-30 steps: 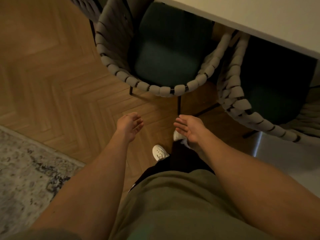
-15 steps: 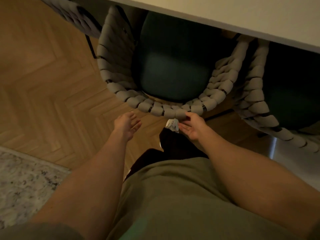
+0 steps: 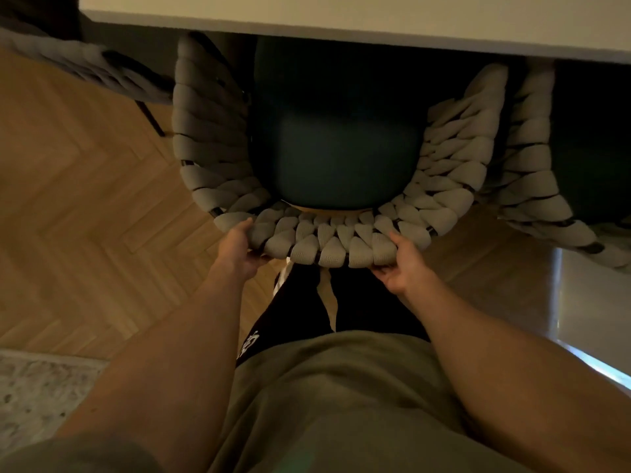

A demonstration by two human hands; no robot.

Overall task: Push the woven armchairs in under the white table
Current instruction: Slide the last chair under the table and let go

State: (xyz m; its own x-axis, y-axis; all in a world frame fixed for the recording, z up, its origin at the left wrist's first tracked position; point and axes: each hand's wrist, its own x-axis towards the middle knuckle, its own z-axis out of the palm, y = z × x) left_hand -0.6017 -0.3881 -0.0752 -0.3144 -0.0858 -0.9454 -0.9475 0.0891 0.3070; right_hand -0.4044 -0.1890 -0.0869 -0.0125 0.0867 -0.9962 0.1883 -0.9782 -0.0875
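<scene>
A woven armchair (image 3: 321,244) with a grey braided back and a dark green seat stands right in front of me, its front half under the white table (image 3: 341,18). My left hand (image 3: 239,249) grips the left part of its curved back rim, thumb on top. My right hand (image 3: 403,264) grips the right part of the same rim, fingers curled under it. A second woven armchair (image 3: 532,158) stands close beside it on the right, mostly under the table. A third one (image 3: 102,76) shows at the upper left.
Herringbone wood floor (image 3: 85,206) spreads to the left. A patterned grey rug (image 3: 34,387) lies at the lower left. A pale floor strip (image 3: 590,302) runs along the right. My legs in dark trousers stand just behind the chair back.
Both hands have reached forward from the air and taken hold of the middle chair's back rim. The chair and table now sit closer and lower in view.
</scene>
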